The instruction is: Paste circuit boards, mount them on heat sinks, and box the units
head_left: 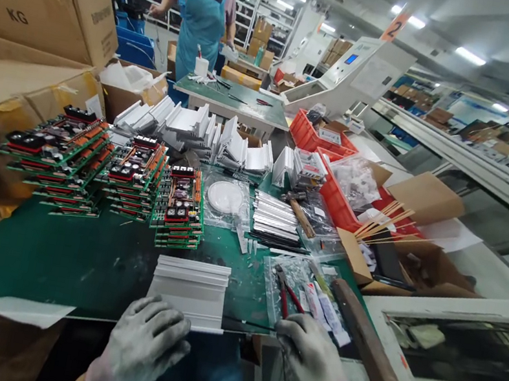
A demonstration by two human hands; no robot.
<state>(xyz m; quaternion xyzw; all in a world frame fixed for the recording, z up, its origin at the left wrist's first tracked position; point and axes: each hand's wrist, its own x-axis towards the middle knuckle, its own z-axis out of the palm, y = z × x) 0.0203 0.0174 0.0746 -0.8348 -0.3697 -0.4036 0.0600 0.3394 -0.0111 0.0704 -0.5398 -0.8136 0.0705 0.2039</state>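
1 white profile [190, 291] lies at left grip [146, 342]

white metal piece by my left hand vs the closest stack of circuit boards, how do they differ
The white metal piece is a single, plain, pale part, while the board stack is many green layers topped with black, red and orange parts. The metal piece lies at the near edge, by the left hand; the board stack stands farther back, away from both hands. Both are on the green tabletop.
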